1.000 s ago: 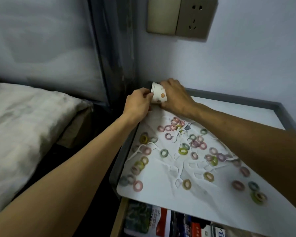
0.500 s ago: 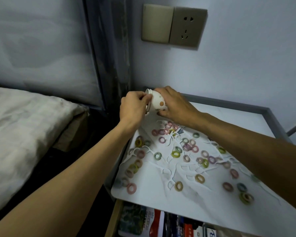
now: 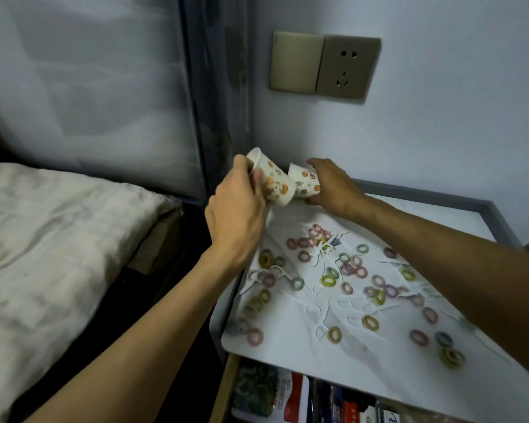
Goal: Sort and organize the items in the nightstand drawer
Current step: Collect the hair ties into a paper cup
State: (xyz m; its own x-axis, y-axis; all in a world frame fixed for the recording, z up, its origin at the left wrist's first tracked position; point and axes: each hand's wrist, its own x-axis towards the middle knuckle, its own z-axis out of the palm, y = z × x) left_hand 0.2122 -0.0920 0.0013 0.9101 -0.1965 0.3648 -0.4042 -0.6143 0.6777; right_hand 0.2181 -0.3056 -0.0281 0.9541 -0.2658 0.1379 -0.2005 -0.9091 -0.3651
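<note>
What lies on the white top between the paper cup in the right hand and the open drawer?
In the head view, coloured rings and thin white picks lie scattered between that cup and the drawer; not bare.

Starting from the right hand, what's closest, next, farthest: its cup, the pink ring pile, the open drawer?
1. Cup: in the right hand, back corner.
2. Pink ring pile: just in front of it.
3. Open drawer: at the bottom front.

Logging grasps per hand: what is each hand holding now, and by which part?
The left hand grips a patterned paper cup round its side wall. The right hand holds a second cup, fingers over its side; both cups are tilted.
</note>
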